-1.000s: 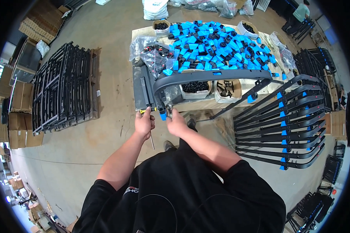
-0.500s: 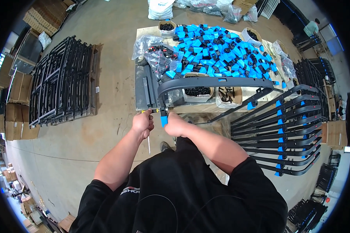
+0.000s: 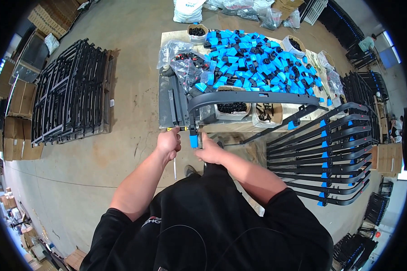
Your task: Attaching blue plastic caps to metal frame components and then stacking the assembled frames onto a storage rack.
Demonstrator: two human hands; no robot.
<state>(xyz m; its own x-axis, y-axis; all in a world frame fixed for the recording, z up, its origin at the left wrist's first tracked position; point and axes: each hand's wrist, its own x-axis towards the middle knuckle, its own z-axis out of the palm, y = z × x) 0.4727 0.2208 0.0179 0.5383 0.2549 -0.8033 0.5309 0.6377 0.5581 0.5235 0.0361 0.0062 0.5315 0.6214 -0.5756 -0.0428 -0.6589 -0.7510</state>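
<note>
Curved black bar: lies along the table's near edge, blue cap on its left end. Left hand fisted on a yellow-handled tool, apparently a screwdriver, mostly hidden. Right hand touches the cap; grip unclear.

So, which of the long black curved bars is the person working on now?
The curved bar lying across the table's near edge; both hands are at its left end. The others rest stacked on the right.

Bare concrete floor lies open at nine o'clock. At twelve the cluttered table blocks; at three the stacked black bars crowd close.
</note>
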